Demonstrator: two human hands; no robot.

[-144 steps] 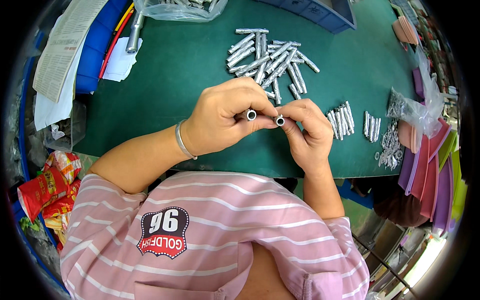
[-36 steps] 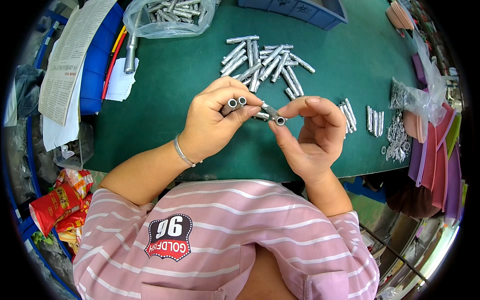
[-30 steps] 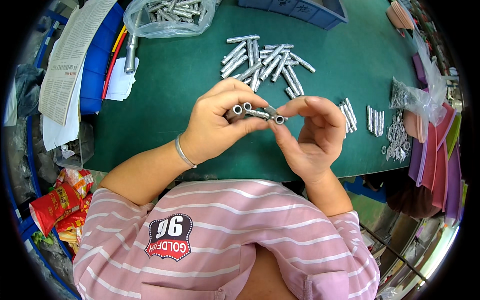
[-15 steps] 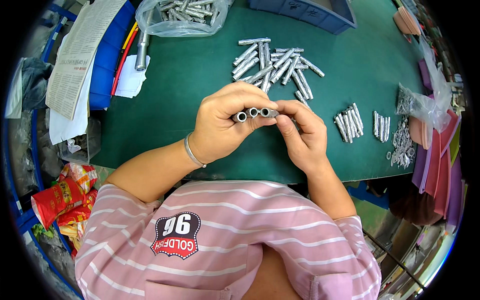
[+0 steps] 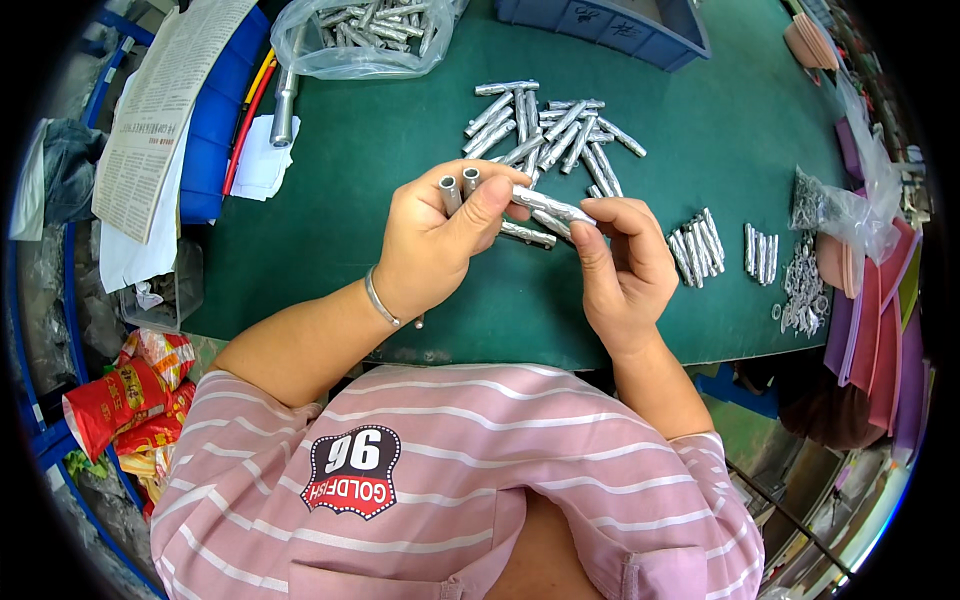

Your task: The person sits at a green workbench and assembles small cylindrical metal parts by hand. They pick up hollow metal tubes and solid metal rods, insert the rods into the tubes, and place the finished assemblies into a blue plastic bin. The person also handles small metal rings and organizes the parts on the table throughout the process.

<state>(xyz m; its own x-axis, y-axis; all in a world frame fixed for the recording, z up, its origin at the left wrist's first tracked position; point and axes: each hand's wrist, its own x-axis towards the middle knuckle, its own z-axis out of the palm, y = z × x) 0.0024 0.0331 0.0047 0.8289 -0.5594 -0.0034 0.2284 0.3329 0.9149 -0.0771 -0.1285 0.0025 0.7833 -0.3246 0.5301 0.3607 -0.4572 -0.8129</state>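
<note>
My left hand point(image 5: 435, 235) is closed around several short silver metal tubes. Two of these tubes point(image 5: 451, 193) stand up between thumb and fingers with their round open ends showing. Another metal tube point(image 5: 552, 205), with a patterned wall, points out to the right, and thumb and forefinger of my right hand point(image 5: 628, 268) pinch its far end. Below it, one more tube point(image 5: 528, 234) sticks out past the left fingers. Just beyond both hands, a loose pile of similar tubes point(image 5: 570, 135) lies on the green tabletop point(image 5: 350, 180).
To the right are two neat groups of tubes point(image 5: 697, 246) point(image 5: 762, 254) and a heap of small metal pieces point(image 5: 803, 290). A clear bag of tubes point(image 5: 370, 62) and a blue-grey bin point(image 5: 610, 32) stand at the back. Papers point(image 5: 265, 155) and a blue box point(image 5: 208, 150) are at the left.
The tubes, bunched between both hands before, have spread apart. My left hand has tipped its tubes upright, and my right hand has moved right and down, pinching one tube's end.
</note>
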